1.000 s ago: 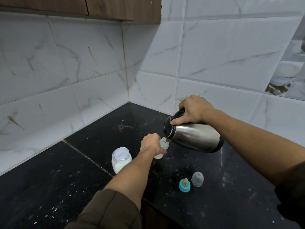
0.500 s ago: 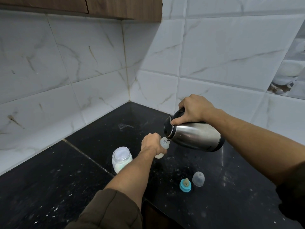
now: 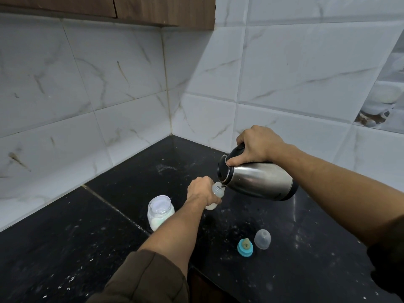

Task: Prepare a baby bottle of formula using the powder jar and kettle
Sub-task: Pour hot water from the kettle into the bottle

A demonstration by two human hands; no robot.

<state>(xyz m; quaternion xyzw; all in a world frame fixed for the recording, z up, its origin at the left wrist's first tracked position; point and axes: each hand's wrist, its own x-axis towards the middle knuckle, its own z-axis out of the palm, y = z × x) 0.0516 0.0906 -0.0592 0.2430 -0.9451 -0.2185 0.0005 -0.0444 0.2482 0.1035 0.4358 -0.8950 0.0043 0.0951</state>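
Note:
My left hand (image 3: 202, 191) grips a small translucent baby bottle (image 3: 217, 190) standing on the black counter, its open neck showing past my fingers. My right hand (image 3: 256, 145) holds the black handle of a steel kettle (image 3: 260, 179), tipped almost flat with its spout right over the bottle's mouth. A clear powder jar (image 3: 160, 212) with white powder in it stands open just left of my left forearm. The teal nipple ring (image 3: 245, 247) and the clear dome cap (image 3: 262, 239) lie on the counter nearer to me.
The black speckled counter (image 3: 65, 248) runs into a corner of white marble-look wall tiles (image 3: 131, 84). A wooden cabinet (image 3: 164, 9) hangs above. The counter's front edge drops away below the nipple ring.
The kettle stays tipped over the bottle and both hands keep their grips. Nothing else on the counter has shifted.

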